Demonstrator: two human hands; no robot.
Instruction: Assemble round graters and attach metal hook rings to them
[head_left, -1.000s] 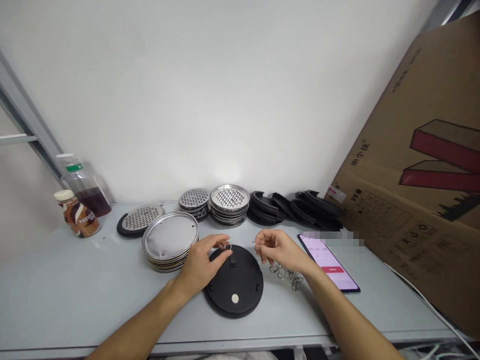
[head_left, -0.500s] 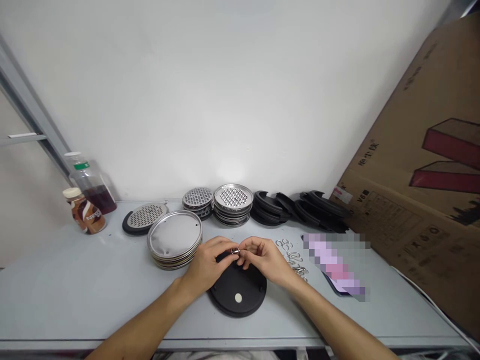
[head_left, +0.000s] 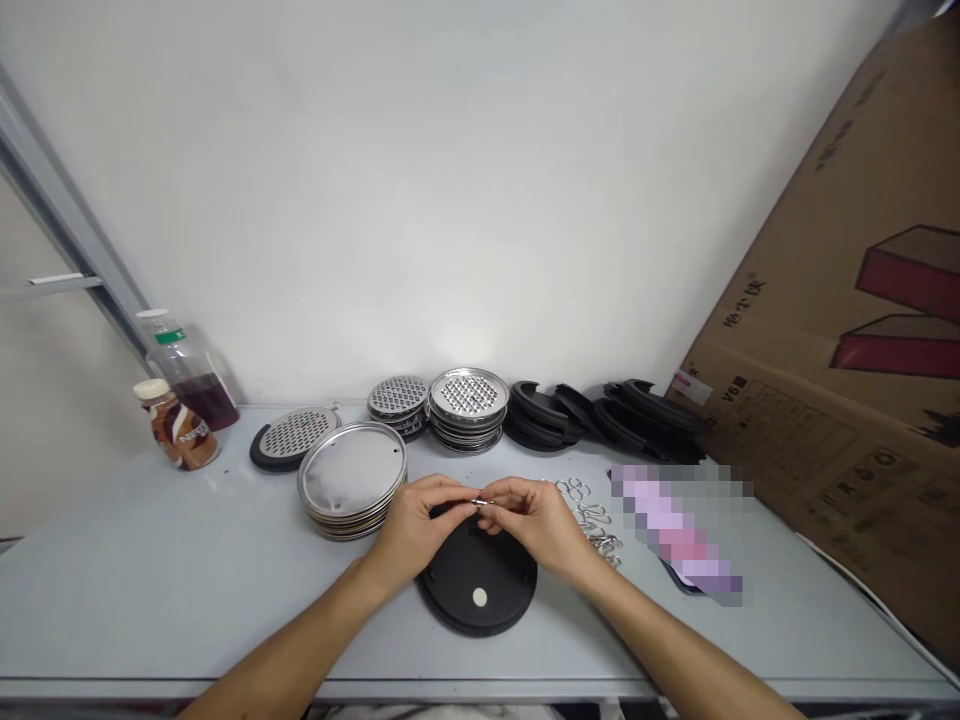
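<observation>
A small shiny metal ring (head_left: 481,502) is pinched between my two hands, seen nearly edge-on and partly covered by the fingertips. My left hand (head_left: 426,515) grips it from the left with thumb and forefinger; my right hand (head_left: 529,510) pinches it from the right. Both hands are at the far edge of a round black disc (head_left: 487,565), which lies flat on the table and bears a pale round spot. Whether the ring passes through the disc's edge is hidden by the fingers. Just right of my right hand lie several loose metal rings (head_left: 592,515).
Stacked metal discs (head_left: 352,470) stand left of my left hand. Behind are a black-rimmed grater (head_left: 300,432), two stacks of perforated grater plates (head_left: 469,395) and curved black rims (head_left: 630,415). Two bottles (head_left: 184,430) stand far left. A blurred phone-like object (head_left: 679,535) and large carton (head_left: 795,420) are right.
The metal ring has turned from showing its loop to nearly edge-on. My fingertips have come closer together around it. The view has shifted slightly.
</observation>
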